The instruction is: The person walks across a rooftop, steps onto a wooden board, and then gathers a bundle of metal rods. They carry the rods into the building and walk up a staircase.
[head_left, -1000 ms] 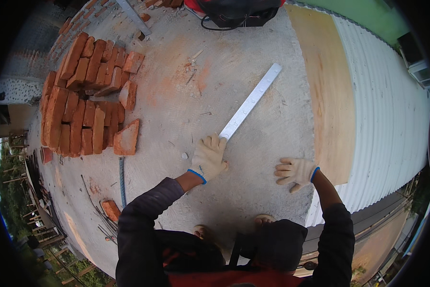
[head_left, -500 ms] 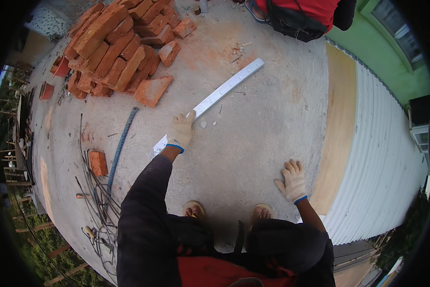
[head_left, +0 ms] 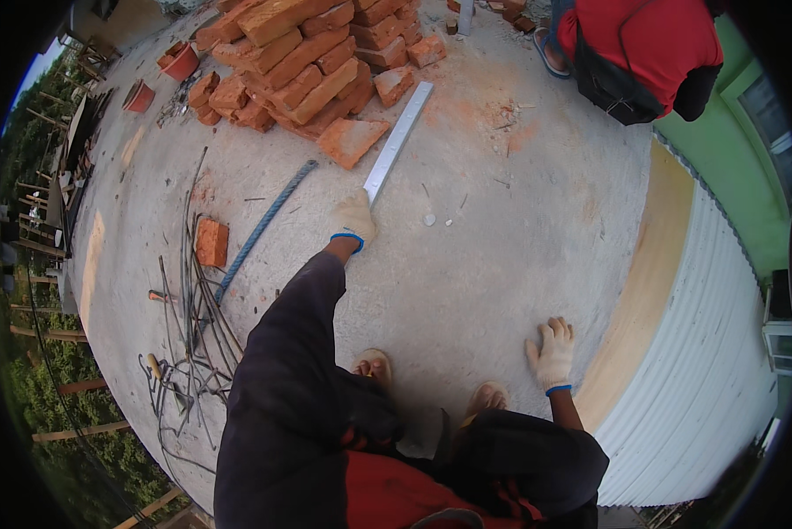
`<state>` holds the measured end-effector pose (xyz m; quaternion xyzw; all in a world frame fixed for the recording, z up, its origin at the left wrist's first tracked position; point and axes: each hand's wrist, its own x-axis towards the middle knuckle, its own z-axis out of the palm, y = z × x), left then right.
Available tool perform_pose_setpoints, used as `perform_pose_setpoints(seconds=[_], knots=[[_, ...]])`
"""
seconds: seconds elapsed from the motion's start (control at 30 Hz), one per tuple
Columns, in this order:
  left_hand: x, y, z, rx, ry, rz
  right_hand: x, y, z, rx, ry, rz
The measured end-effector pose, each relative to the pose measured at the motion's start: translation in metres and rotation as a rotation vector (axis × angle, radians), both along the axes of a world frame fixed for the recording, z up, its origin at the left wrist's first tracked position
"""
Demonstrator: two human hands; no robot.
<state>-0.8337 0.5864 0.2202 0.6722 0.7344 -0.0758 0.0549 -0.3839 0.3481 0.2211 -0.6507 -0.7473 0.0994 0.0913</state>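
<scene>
My left hand (head_left: 354, 218), in a cream knit glove with a blue cuff, is closed on the near end of a long, straight, silvery-white bar (head_left: 397, 144) with spaced round marks along it. From my hand the bar runs away and slightly right, its far tip close to the brick stack. A broken brick (head_left: 352, 142) lies just left of it. My right hand (head_left: 552, 353), gloved the same way, is held low at the right with its fingers apart and nothing in it.
A stack of orange bricks (head_left: 303, 70) stands at the far left. On the left lie a blue twisted rod (head_left: 265, 227), a loose brick (head_left: 211, 242) and tangled steel rods (head_left: 189, 370). A person in red (head_left: 643, 53) is at the far right. Corrugated white sheeting (head_left: 678, 379) borders the right.
The bar has swung counterclockwise, now pointing more steeply away from me, with my left hand at its near end. My view has turned, shifting the surroundings. My right hand stays open.
</scene>
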Motion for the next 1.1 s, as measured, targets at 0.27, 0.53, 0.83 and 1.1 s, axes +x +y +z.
perform_pose_setpoints(seconds=[0.27, 0.53, 0.83, 1.1], knots=[[0.039, -0.006, 0.052, -0.100, -0.123, -0.104, 0.015, 0.057, 0.058, -0.485, 0.094, -0.131], [0.124, -0.027, 0.170, -0.425, -0.429, -0.605, 0.000, 0.204, 0.152, -0.338, -0.204, 0.106], [0.124, -0.169, 0.304, -0.014, -0.832, -1.000, -0.053, 0.303, 0.180, 0.085, 0.108, -0.265], [0.100, -0.235, 0.304, -0.045, -0.973, -0.347, -0.013, 0.279, 0.079, -0.037, 0.049, -0.289]])
